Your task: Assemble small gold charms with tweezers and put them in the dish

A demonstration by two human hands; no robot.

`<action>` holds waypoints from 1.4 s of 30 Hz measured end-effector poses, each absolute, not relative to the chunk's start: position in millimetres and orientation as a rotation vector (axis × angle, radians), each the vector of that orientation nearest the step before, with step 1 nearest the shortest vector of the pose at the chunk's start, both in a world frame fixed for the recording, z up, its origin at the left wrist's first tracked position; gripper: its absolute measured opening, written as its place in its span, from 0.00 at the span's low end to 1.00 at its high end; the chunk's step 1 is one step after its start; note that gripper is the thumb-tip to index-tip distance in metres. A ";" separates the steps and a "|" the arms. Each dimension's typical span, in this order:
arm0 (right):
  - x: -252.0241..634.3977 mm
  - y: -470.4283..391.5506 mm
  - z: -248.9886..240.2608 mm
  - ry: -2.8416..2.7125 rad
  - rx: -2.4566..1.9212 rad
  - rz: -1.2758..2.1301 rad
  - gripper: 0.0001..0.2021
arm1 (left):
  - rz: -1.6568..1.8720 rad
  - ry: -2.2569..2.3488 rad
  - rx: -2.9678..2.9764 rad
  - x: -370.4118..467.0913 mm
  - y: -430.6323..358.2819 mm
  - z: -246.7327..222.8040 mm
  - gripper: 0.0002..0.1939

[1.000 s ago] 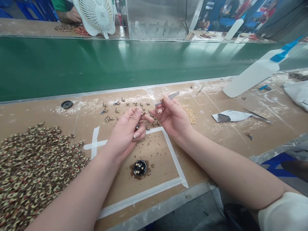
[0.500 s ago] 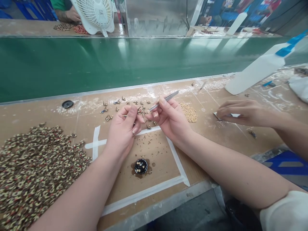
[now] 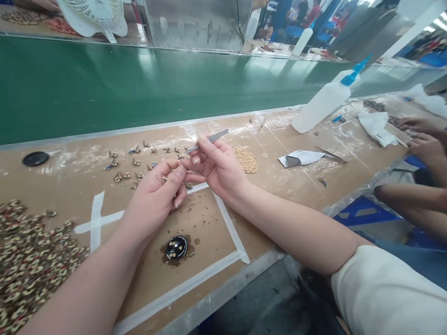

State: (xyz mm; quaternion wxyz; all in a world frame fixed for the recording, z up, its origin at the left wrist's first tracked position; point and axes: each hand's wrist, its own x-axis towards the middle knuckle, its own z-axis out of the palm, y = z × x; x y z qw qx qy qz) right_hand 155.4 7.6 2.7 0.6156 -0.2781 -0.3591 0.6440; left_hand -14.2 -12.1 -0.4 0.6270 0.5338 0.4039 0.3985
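My left hand (image 3: 159, 188) is closed in a pinch, holding a small piece whose pale end shows at the fingers; the rest is hidden. Close against it, my right hand (image 3: 218, 165) grips metal tweezers (image 3: 218, 135) between thumb and fingers, tips pointing left above the left fingertips. Small brown pieces with curled ends (image 3: 136, 162) lie scattered behind the left hand. A pile of tiny beige beads (image 3: 246, 160) sits just behind the right hand. In front of both hands, a black dish (image 3: 176, 248) holds dark liquid and several beads, with wet stains around it.
A large heap of brown and cream pieces (image 3: 31, 260) covers the left. A black lid (image 3: 36, 159) lies at the back left. White bottle (image 3: 321, 106), white packet (image 3: 303, 158) and dark pointed tool (image 3: 331, 154) stand or lie right. Another person's hands (image 3: 424, 135) are far right.
The view has turned right, so the table things appear shifted left. The other person's hand has left the white packet. My hands stay close together, still holding the small piece and tweezers.
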 end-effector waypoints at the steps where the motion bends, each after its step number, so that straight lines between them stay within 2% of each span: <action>1: 155.7 7.6 2.8 -0.836 -0.630 1.481 0.19 | 0.921 0.911 1.210 -14.3 -12.1 -0.9 0.16; 5: 157.9 7.6 1.4 -0.892 -0.659 1.369 0.18 | 1.012 0.867 1.151 -12.6 -12.7 -3.8 0.11; 12: 158.9 6.3 -6.0 -1.035 -0.794 1.176 0.18 | 1.021 0.914 1.192 -13.3 -14.6 -6.0 0.10; 32: 153.6 3.6 -11.1 -0.965 -0.786 1.179 0.15 | 1.007 1.007 1.291 -11.1 -19.9 -3.8 0.10; 42: 152.4 2.9 -7.9 -0.970 -0.840 1.168 0.18 | 1.014 0.990 1.313 -11.0 -18.5 -6.9 0.10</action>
